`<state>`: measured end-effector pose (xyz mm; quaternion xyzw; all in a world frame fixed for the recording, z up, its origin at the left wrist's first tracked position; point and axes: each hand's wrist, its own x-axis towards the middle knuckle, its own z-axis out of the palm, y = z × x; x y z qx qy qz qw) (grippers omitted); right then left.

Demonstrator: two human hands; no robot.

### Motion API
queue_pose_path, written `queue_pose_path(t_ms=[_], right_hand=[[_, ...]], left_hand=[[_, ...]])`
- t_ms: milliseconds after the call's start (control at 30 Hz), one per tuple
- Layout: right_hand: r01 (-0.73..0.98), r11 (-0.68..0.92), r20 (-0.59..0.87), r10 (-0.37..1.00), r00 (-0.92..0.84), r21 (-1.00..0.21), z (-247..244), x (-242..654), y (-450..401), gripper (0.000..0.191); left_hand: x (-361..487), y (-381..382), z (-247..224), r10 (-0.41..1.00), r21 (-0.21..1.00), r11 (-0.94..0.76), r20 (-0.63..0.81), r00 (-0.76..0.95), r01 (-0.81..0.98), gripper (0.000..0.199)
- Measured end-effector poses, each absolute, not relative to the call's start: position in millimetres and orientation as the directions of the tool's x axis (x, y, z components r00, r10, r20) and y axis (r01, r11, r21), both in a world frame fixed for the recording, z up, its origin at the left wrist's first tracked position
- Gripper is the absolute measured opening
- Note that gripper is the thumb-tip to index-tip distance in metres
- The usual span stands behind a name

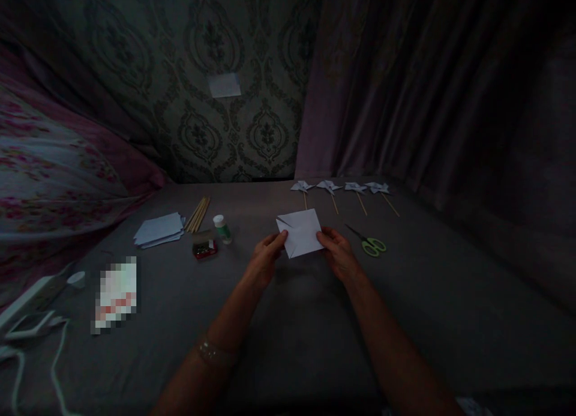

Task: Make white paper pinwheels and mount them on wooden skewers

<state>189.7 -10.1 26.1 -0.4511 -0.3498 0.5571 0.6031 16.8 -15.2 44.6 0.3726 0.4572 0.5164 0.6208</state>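
A square sheet of white paper (303, 235) is held up above the table between both hands. Slits run inward from its left corners. My left hand (264, 257) pinches its left edge, thumb on top. My right hand (338, 251) grips the right edge in the same way. Just right of that hand lie scissors (371, 246) with green handles, blades pointing away to the left. Beyond the sheet, several paper pinwheels (330, 188) on wooden sticks lie in a row.
On the left are a stack of paper (159, 230), a bundle of wooden sticks (197, 214), a glue stick (222, 229) standing upright and an open small box (204, 248) of metal bits. A power strip (38, 296) with a white cable (58, 356) sits near left. Curtains hang on both sides.
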Motion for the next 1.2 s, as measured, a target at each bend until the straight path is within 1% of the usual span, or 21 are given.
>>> queue_pose_path(t_ms=[67,133,300,367,400,433,467,500,533,567,633,700,800,900,1067,1133,1200], right_hand=[[-0.353,-0.027,-0.080,0.987,0.138,-0.935,25.1,188.5,-10.4,0.048],[-0.339,-0.020,-0.068,0.989,0.130,-0.940,23.1,186.3,-11.0,0.046],[-0.207,-0.002,-0.022,0.995,0.094,-0.978,19.5,179.6,-14.0,0.043],[-0.100,0.057,0.045,0.992,0.120,-0.993,20.9,178.0,-16.7,0.040],[-0.012,0.118,0.115,0.982,0.151,-0.993,22.6,177.3,-18.9,0.038],[0.105,0.201,0.217,0.959,0.183,-0.974,24.8,176.5,-21.8,0.035],[0.241,0.294,0.344,0.918,0.199,-0.925,27.5,175.6,-25.5,0.032],[0.384,0.385,0.479,0.858,0.186,-0.839,30.2,174.3,-29.7,0.029],[0.509,0.463,0.599,0.789,0.136,-0.726,32.7,172.6,-34.4,0.027],[0.601,0.522,0.685,0.726,0.058,-0.605,34.7,170.5,-39.0,0.025],[0.701,0.594,0.766,0.635,-0.105,-0.396,36.0,165.4,-47.1,0.024],[0.738,0.620,0.780,0.588,-0.215,-0.264,34.4,160.3,-52.3,0.023],[0.757,0.627,0.779,0.563,-0.276,-0.185,30.2,155.2,-54.5,0.018],[0.757,0.633,0.766,0.564,-0.308,-0.162,28.9,154.6,-54.5,0.017],[0.755,0.639,0.712,0.599,-0.367,-0.148,28.8,156.4,-55.1,0.033],[0.749,0.645,0.710,0.597,-0.374,-0.148,27.5,156.0,-55.0,0.031],[0.749,0.646,0.727,0.584,-0.361,-0.147,26.5,155.1,-54.8,0.023]], left_hand=[[22.6,-19.3,43.8,0.972,0.888,0.235,-0.209,0.108,-0.397,0.043],[25.5,-22.9,42.2,0.962,0.845,0.272,-0.240,0.128,-0.460,0.040],[23.9,-28.6,35.5,0.941,0.787,0.323,-0.326,0.090,-0.525,0.032],[22.7,-29.9,34.8,0.935,0.781,0.331,-0.346,0.074,-0.531,0.029],[22.2,-30.5,35.4,0.934,0.779,0.330,-0.352,0.063,-0.533,0.027],[21.7,-31.0,36.5,0.933,0.779,0.324,-0.356,0.047,-0.537,0.025],[21.1,-31.4,38.0,0.932,0.778,0.316,-0.361,0.027,-0.544,0.022],[20.2,-31.7,39.5,0.931,0.776,0.306,-0.365,0.003,-0.552,0.020],[19.2,-31.9,41.0,0.929,0.772,0.297,-0.369,-0.016,-0.562,0.017],[18.0,-31.9,42.2,0.928,0.768,0.287,-0.371,-0.032,-0.573,0.016],[15.5,-31.7,43.0,0.929,0.758,0.266,-0.366,-0.050,-0.596,0.015],[13.5,-31.5,41.9,0.937,0.752,0.244,-0.345,-0.051,-0.613,0.017],[12.4,-31.7,39.0,0.950,0.760,0.219,-0.310,-0.045,-0.612,0.022],[12.6,-32.3,38.0,0.953,0.759,0.213,-0.300,-0.039,-0.615,0.023],[11.9,-31.1,40.4,0.942,0.736,0.208,-0.328,-0.069,-0.644,0.019],[11.5,-30.2,40.9,0.934,0.731,0.221,-0.349,-0.075,-0.646,0.019],[11.5,-29.7,40.6,0.933,0.736,0.233,-0.353,-0.067,-0.636,0.019]])
